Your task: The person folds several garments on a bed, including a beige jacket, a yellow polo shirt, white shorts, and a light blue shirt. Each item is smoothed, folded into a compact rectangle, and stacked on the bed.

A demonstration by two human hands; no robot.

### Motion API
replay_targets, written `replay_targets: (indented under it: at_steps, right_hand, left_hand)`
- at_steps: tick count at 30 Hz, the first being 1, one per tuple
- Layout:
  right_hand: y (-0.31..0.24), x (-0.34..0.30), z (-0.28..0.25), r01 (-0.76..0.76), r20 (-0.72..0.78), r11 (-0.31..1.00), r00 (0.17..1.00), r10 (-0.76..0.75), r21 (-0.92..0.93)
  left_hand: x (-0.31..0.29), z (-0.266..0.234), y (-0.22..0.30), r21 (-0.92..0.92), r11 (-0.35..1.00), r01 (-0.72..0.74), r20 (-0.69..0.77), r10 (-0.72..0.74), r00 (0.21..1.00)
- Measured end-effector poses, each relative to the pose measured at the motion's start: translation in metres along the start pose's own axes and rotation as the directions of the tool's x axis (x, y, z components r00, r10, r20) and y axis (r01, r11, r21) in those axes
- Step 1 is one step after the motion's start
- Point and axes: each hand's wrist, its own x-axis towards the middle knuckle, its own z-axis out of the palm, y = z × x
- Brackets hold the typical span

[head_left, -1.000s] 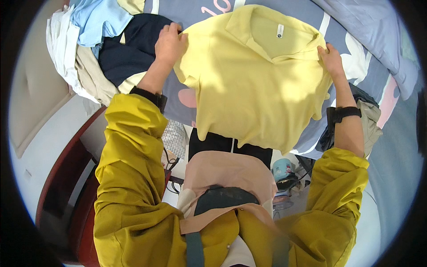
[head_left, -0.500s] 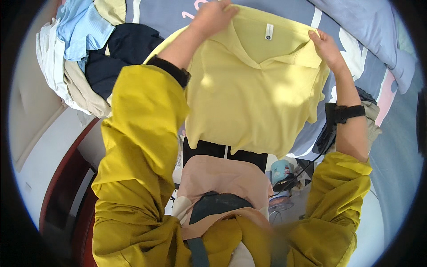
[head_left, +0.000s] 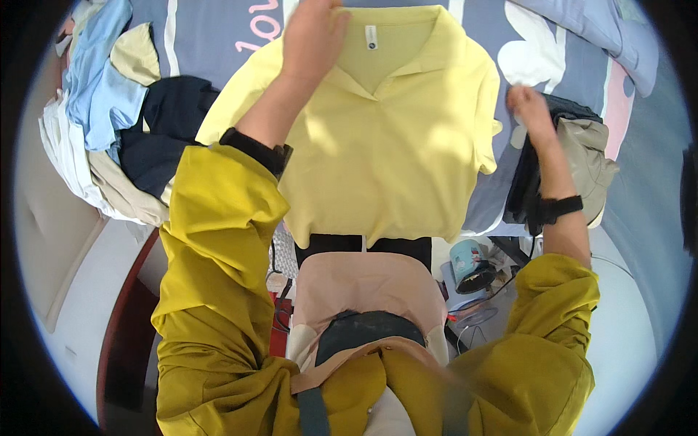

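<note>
A yellow short-sleeved collared shirt lies spread on the bed in front of me, its V-neck and inner label facing up. At its left shoulder, beside the collar, my left hand is closed on the fabric; the fingertips are partly hidden near the upper edge. My right hand hovers just right of the shirt's right sleeve, apart from it. Its fingers are curled together, slightly blurred, with nothing visible in them. The shirt's lower hem hangs over the near edge of the bed.
Left of the shirt is a heap of clothes, with a light blue garment, a black one and a white one. Folded dark and beige clothes lie at right. Below the bed edge stand a pinkish chair and a light blue cup.
My right hand has let go of the shirt's right shoulder and moved down beside it. The shirt has settled flatter and shifted left in view. My left hand has moved slightly left.
</note>
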Motion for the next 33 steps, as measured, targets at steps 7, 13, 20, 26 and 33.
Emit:
replay_targets:
  at_steps: [7,13,20,26,33]
  right_hand:
    - [0.028,-0.039,0.022,-0.071,0.292,0.883,0.954,-0.076,0.463]
    - [0.036,-0.033,-0.003,0.280,-0.172,0.910,0.956,-0.237,0.306]
    - [0.037,0.000,-0.009,0.028,-0.469,0.999,0.882,-0.046,-0.046]
    - [0.017,-0.018,0.014,0.111,-0.660,0.944,0.689,-0.298,-0.311]
    - [0.028,-0.122,0.076,0.339,-0.185,0.825,0.870,-0.458,-0.451]
  left_hand:
    - [-0.003,0.064,0.076,-0.241,0.897,0.370,0.566,-0.180,0.804]
    - [0.000,0.101,0.091,-0.068,0.882,0.467,0.553,-0.356,0.753]
    - [-0.002,0.121,0.083,-0.031,0.917,0.399,0.473,-0.338,0.814]
    - [-0.008,0.116,0.080,-0.289,0.911,0.293,0.438,-0.147,0.887]
    - [-0.071,0.039,0.051,-0.264,0.926,0.269,0.303,-0.185,0.935]
